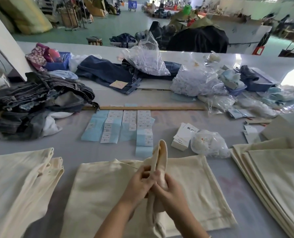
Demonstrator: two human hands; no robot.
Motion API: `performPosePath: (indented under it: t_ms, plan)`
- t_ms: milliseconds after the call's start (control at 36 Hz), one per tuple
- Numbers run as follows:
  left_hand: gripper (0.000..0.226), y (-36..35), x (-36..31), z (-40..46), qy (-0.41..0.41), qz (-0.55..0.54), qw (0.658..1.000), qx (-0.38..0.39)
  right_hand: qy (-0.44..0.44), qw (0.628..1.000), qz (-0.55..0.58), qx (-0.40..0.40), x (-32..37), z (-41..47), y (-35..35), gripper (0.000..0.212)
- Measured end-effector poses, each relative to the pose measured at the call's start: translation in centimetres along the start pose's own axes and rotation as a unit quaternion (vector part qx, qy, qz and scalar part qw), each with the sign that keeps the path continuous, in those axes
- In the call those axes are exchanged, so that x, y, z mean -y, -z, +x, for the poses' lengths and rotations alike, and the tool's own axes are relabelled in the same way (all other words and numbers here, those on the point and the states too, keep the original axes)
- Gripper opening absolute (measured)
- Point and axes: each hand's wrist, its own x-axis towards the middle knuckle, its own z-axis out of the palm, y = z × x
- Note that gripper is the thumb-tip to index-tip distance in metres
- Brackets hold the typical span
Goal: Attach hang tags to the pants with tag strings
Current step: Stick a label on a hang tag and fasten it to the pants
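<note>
Head view: at six o'clock both hands meet over the cream cotton pants (185, 182) lying flat on the grey bench (232, 182). The left hand (139, 183) and right hand (170, 189) each curl their fingers around a raised, rolled fold of that cream cloth, which stands upright between them. At twelve o'clock of the hands lie rows of blue-and-white paper label strips (125, 127). At two o'clock sit white card hang tags (184, 136) beside a clear plastic bag of strings (209, 143). Folded cream stacks (276, 177) lie at three o'clock, denim garments (40, 103) at ten.
</note>
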Motion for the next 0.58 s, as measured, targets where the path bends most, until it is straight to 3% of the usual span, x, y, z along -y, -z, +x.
performPosePath:
  t_ms: [83, 167, 333, 389, 472, 583]
  plan:
    - [0.015, 0.5, 0.3, -0.2, -0.007, 0.009, 1.000, -0.026, -0.029, 0.998, 0.062, 0.002, -0.6, -0.6, 0.0, 0.013]
    - [0.025, 0.8, 0.9, -0.6, 0.036, -0.078, 0.994, -0.065, -0.051, 0.991, 0.124, -0.023, -1.5, -0.7, 0.7, 0.018]
    - [0.031, 1.3, 1.1, -0.9, 0.078, -0.170, 0.981, -0.055, -0.062, 0.954, 0.294, -0.015, -1.9, -0.6, 2.5, 0.028]
    - [0.023, 1.5, 1.0, -0.7, 0.047, -0.152, 0.984, -0.080, -0.069, 0.936, 0.344, -0.006, -1.9, -0.8, 3.0, 0.030]
    - [0.035, 1.8, 0.7, -0.6, -0.031, -0.097, 0.988, -0.118, -0.074, 0.922, 0.381, 0.019, -2.1, -0.9, 3.5, 0.031]
    - [0.038, 1.7, 0.4, -1.0, -0.091, -0.024, 0.987, -0.131, -0.039, 0.929, 0.366, 0.032, -1.8, -0.9, 3.1, 0.028]
